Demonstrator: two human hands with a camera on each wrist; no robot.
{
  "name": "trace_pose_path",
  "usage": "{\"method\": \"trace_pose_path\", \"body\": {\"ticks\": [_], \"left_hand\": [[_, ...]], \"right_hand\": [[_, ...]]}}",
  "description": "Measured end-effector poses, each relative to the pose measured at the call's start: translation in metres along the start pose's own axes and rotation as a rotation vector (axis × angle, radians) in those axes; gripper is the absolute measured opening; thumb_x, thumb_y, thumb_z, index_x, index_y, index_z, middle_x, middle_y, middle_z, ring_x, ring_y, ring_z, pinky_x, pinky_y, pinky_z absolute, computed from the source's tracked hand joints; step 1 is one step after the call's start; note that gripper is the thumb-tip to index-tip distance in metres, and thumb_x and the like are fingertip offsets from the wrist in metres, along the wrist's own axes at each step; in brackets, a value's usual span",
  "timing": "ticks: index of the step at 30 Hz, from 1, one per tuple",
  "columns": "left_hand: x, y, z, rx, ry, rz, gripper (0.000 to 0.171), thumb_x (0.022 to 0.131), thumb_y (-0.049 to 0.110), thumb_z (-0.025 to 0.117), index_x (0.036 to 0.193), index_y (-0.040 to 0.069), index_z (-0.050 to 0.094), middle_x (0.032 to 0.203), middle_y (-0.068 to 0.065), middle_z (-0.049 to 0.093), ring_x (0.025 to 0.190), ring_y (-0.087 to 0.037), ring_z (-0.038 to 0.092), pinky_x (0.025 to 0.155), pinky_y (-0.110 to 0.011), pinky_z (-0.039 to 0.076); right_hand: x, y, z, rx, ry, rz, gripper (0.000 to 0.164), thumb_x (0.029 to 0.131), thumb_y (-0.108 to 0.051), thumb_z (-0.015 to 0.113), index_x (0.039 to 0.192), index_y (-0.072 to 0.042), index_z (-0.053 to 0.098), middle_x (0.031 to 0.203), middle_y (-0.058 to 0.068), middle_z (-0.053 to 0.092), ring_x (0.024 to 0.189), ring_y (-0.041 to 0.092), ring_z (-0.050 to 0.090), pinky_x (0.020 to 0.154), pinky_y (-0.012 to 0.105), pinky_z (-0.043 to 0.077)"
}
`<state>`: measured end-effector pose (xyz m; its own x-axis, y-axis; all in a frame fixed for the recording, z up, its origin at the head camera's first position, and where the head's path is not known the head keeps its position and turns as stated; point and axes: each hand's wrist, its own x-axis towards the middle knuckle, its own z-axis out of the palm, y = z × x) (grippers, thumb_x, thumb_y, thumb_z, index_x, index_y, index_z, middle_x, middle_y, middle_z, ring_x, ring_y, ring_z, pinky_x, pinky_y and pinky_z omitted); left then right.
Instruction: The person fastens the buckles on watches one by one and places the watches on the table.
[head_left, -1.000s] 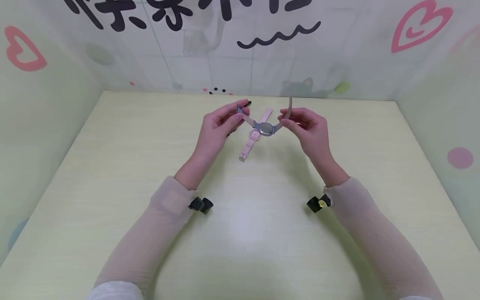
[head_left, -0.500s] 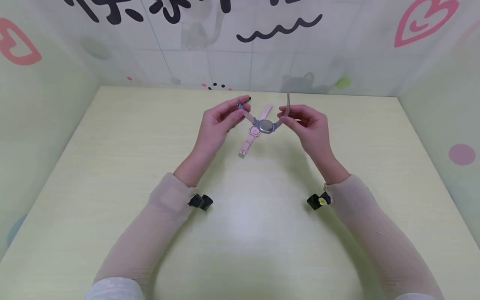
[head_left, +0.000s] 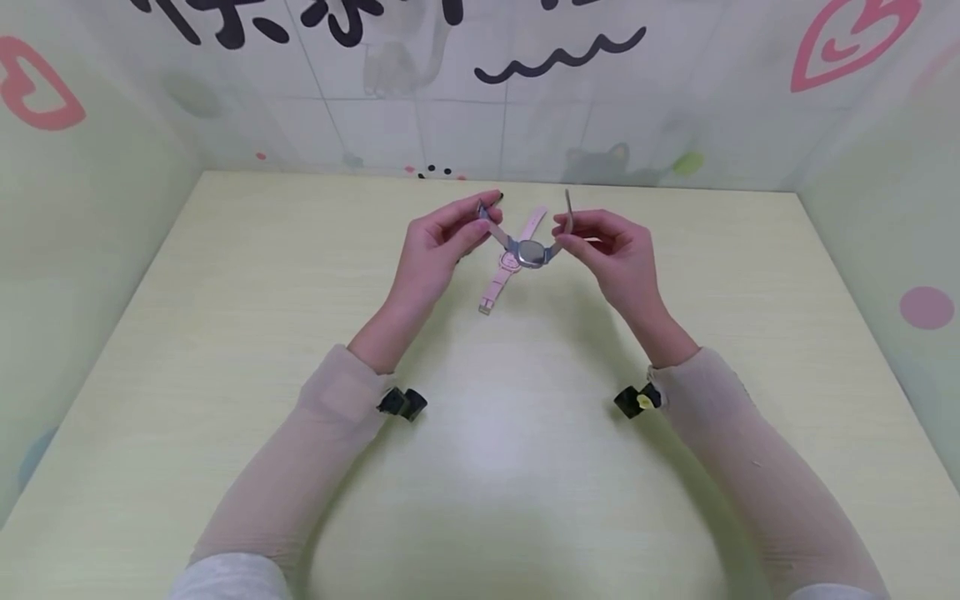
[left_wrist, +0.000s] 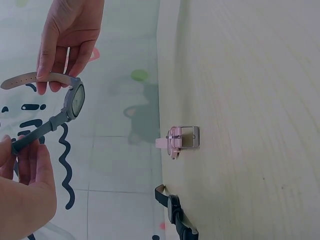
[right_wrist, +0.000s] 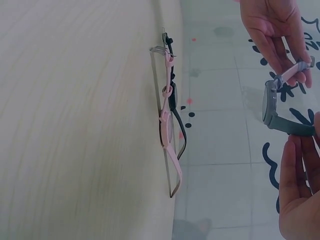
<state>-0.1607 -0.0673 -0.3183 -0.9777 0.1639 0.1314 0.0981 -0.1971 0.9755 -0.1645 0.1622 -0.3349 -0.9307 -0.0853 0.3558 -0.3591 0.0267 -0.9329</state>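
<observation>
Between my two hands, above the table, hangs a grey-blue wristwatch (head_left: 532, 253) with its strap undone and its case back toward the head camera. My left hand (head_left: 431, 254) pinches the buckle end of the strap (left_wrist: 37, 135). The other strap end is pinched in my right hand (head_left: 618, 254), its tip standing up past the fingers. The dial (left_wrist: 77, 100) faces away from me. Beyond and below it a pink wristwatch (head_left: 510, 261) lies on the table. A black wristwatch (left_wrist: 172, 209) lies left of the pink one, mostly hidden behind my left hand in the head view.
The pale wooden table (head_left: 487, 467) ends at a printed back wall (head_left: 300, 133), close behind the watches. Side walls (head_left: 885, 233) stand left and right. Small dark wrist cameras (head_left: 402, 404) sit at both cuffs.
My right hand has moved slightly left, and the free strap tip has swung left with it. My left hand keeps its hold. The head view has tilted a little downward.
</observation>
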Motion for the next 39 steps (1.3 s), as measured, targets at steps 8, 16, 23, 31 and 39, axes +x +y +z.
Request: {"method": "trace_pose_path", "body": {"ticks": [8, 16, 23, 31, 39], "left_hand": [[-0.0012, 0.0018, 0.0012, 0.011, 0.000, 0.008, 0.034, 0.097, 0.004, 0.062, 0.131, 0.003, 0.064, 0.107, 0.001, 0.075, 0.110, -0.016, 0.069, 0.099, -0.026, 0.053], [-0.0026, 0.0042, 0.0022, 0.032, 0.002, 0.006, 0.035, 0.096, 0.004, 0.063, 0.131, 0.004, 0.064, 0.107, 0.002, 0.075, 0.116, -0.025, 0.067, 0.099, -0.026, 0.053], [-0.0041, 0.0064, 0.0017, 0.049, -0.012, 0.012, 0.036, 0.097, 0.005, 0.062, 0.133, 0.003, 0.062, 0.105, 0.004, 0.074, 0.105, -0.008, 0.069, 0.100, -0.026, 0.053], [-0.0049, 0.0057, 0.0015, 0.053, -0.010, 0.026, 0.035, 0.097, 0.004, 0.062, 0.132, 0.002, 0.063, 0.104, 0.004, 0.074, 0.104, -0.008, 0.069, 0.100, -0.026, 0.053], [-0.0051, 0.0053, 0.0012, 0.076, -0.018, 0.045, 0.035, 0.097, 0.004, 0.062, 0.132, 0.001, 0.063, 0.103, 0.007, 0.073, 0.104, -0.006, 0.068, 0.099, -0.025, 0.053]], "right_hand": [[-0.0008, -0.0038, 0.0008, -0.011, -0.011, 0.007, 0.026, 0.087, -0.001, 0.074, 0.110, 0.009, 0.070, 0.094, -0.010, 0.076, 0.089, 0.007, 0.072, 0.084, 0.020, 0.058], [-0.0022, -0.0077, 0.0019, -0.034, -0.025, 0.017, 0.026, 0.087, -0.001, 0.074, 0.110, 0.010, 0.069, 0.096, -0.013, 0.075, 0.089, 0.007, 0.071, 0.083, 0.020, 0.058], [-0.0025, -0.0095, 0.0025, -0.051, -0.038, 0.014, 0.028, 0.087, 0.000, 0.073, 0.112, 0.012, 0.067, 0.096, -0.016, 0.074, 0.089, 0.007, 0.071, 0.083, 0.019, 0.058], [-0.0024, -0.0091, 0.0035, -0.047, -0.047, -0.011, 0.027, 0.087, 0.002, 0.073, 0.111, 0.013, 0.067, 0.096, -0.016, 0.074, 0.089, 0.006, 0.071, 0.083, 0.019, 0.058], [-0.0026, -0.0083, 0.0053, -0.087, -0.054, -0.018, 0.026, 0.087, -0.001, 0.074, 0.111, 0.009, 0.069, 0.095, -0.015, 0.074, 0.089, 0.007, 0.071, 0.082, 0.019, 0.059]]}}
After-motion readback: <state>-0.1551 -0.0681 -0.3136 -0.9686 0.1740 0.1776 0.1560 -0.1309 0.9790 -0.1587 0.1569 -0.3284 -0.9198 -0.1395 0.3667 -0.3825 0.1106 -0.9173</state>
